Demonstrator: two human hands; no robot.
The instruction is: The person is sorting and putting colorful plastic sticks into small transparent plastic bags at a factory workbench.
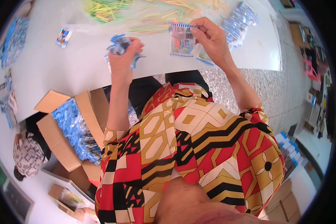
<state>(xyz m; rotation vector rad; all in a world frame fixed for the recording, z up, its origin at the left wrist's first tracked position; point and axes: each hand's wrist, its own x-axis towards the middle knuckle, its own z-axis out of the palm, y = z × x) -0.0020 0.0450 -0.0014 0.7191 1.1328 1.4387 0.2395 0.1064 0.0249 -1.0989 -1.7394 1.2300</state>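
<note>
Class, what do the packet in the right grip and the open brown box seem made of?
Packet: probably thin plastic film, slightly shiny, judging by its partly see-through middle. Box: likely cardboard with a matt finish, judging by its plain brown, folded-out flaps.

- Left hand [124, 58] is clutching blue packets [118, 45] over the white table [86, 54].
- Right hand [213, 40] is pinching a flat packet [181, 40] over the table.
- Open carton [55, 137] is standing beside the table.
</note>
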